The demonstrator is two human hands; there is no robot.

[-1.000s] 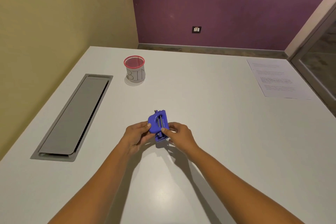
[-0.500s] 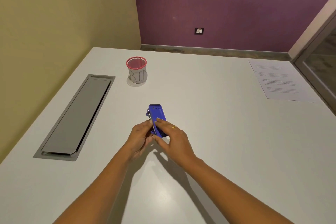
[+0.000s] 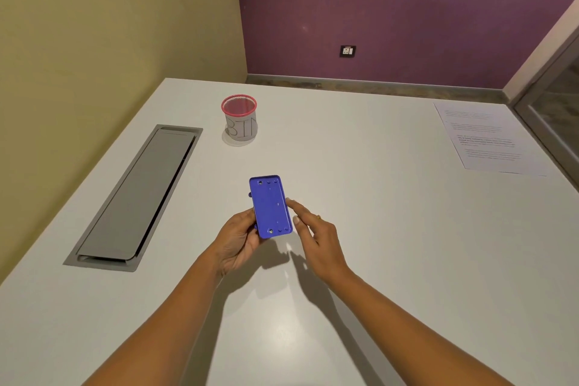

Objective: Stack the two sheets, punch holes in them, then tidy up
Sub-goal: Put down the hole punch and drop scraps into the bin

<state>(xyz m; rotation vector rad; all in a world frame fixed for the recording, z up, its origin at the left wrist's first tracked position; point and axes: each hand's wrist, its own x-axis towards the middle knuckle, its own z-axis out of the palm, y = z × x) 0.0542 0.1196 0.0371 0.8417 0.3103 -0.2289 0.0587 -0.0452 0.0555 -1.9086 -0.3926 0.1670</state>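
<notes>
Over table (image 3: 391, 244): R hand (image 3: 316, 236) released punch (image 3: 271, 207); L hand (image 3: 236, 240) grips.

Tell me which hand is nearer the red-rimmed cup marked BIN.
Left. The left hand, holding the blue punch, is on the person's side of the cup, almost in line with it; the right hand is open, further right, beside the punch.

head cam | above table (image 3: 391, 244) near edge | faces forward-down toward purple wall (image 3: 407, 3) | close, edges seemingly warped
</notes>
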